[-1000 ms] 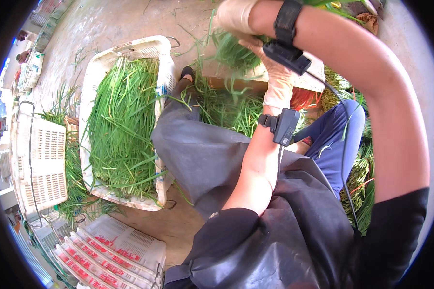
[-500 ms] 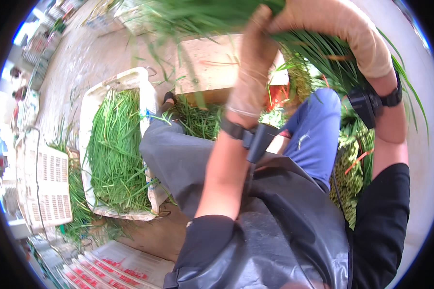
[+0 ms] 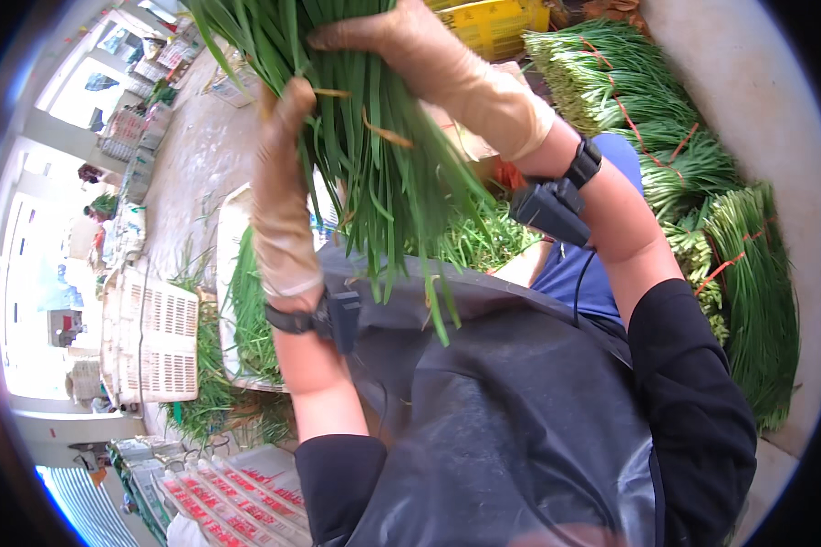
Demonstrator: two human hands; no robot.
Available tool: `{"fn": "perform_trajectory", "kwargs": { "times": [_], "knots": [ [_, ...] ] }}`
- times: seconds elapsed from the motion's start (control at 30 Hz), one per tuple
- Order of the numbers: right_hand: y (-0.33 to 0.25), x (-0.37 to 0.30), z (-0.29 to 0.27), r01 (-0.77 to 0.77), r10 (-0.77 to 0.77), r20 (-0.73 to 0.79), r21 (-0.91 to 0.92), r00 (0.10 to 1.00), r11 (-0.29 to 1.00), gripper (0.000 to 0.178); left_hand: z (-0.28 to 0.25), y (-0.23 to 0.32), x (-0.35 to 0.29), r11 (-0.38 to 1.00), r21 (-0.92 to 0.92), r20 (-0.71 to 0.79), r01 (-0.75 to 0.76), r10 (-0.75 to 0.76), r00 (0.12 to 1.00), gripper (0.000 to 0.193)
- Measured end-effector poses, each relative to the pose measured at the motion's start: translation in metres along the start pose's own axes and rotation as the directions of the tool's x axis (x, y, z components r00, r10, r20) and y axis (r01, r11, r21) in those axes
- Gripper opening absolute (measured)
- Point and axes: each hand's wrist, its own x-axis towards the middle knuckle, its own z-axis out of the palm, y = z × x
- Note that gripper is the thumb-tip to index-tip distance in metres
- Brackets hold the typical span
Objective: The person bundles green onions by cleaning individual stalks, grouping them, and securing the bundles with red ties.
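Observation:
A thick bunch of long flat-leaved garlic chives (image 3: pixel 360 137) is lifted in front of me, its leaf ends hanging toward my lap and its upper part cut off by the view's edge. My left hand (image 3: pixel 285 182), in a thin pale glove, grips its left side with the thumb showing. From the right, my right hand (image 3: pixel 438 68), gloved too, clasps the bunch with its thumb across the leaves. The other fingers of both hands are largely hidden behind the chives. A few yellowed leaves show among the green. My dark apron (image 3: pixel 511 392) lies beneath.
Tied chive bundles (image 3: pixel 748 283) with red bands lie along the right wall. On the left, a white crate (image 3: pixel 230 228) holds loose chives beside another slatted crate (image 3: pixel 155 337). A stack of white packaging with red print (image 3: pixel 237 497) sits lower left. A yellow container (image 3: pixel 493 27) stands ahead.
Both hands have moved left and closer with the chives, and the bunch has turned so its leaves now hang down toward me. The view has swung right, showing more tied bundles.

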Motion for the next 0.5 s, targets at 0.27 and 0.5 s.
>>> {"fn": "perform_trajectory", "kwargs": {
  "times": [0.27,0.5],
  "knots": [
    [0.047,-0.077,0.006,-0.430,0.463,-0.030,0.322,0.886,0.844,0.051,0.009,-0.087,-0.096,0.928,0.221,-0.216,0.299,-0.253,0.943,0.051],
    [0.092,-0.050,-0.051,-0.379,0.520,0.064,0.761,0.852,0.527,0.044,-0.013,-0.038,-0.149,0.762,0.339,-0.287,0.551,-0.474,0.832,0.022]
  ]
}}
